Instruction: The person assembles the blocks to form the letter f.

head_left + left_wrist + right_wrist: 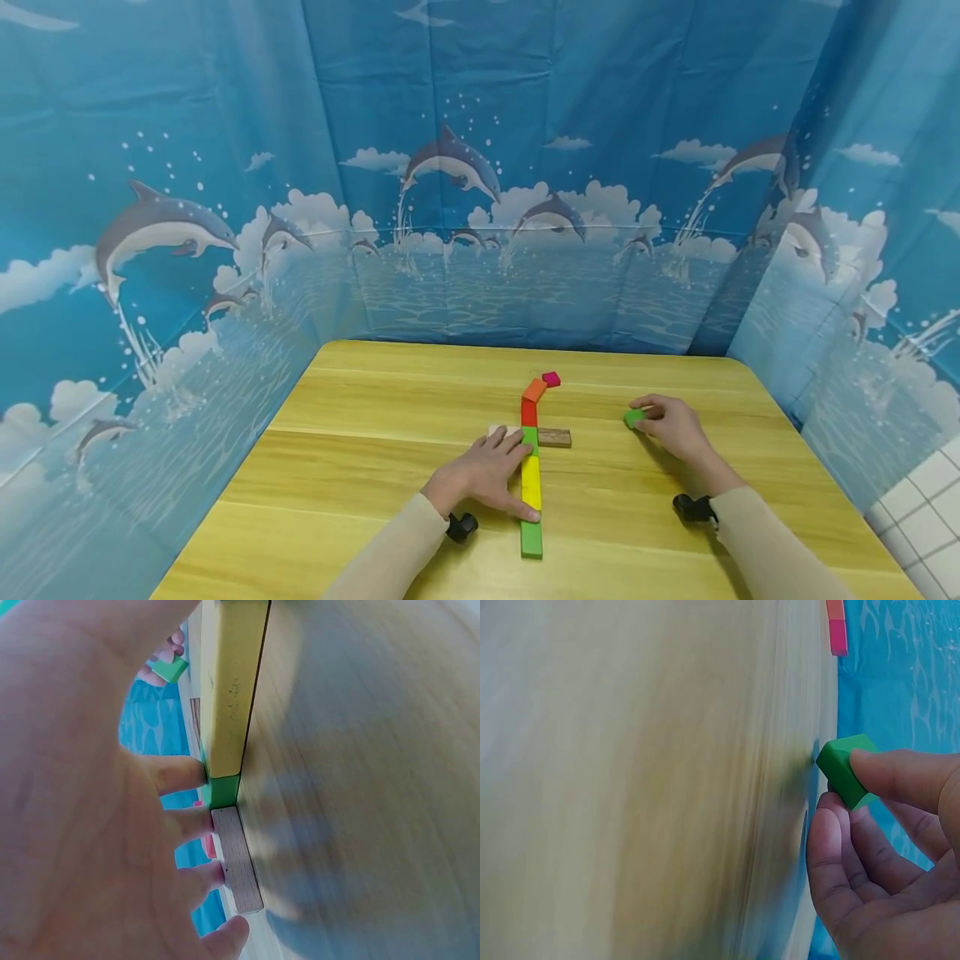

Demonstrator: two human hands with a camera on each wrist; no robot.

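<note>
Head view shows my right hand (675, 427) pinching a small green wooden block (634, 417) between thumb and fingertips, low over the yellow wooden table (375, 467), well right of a line of coloured flat blocks (531, 467). My left hand (483, 475) lies flat, fingers straight against that line beside a pale plain wood piece (237, 859). I judge I'm fetching a piece; next it needs carrying to the row.
</note>
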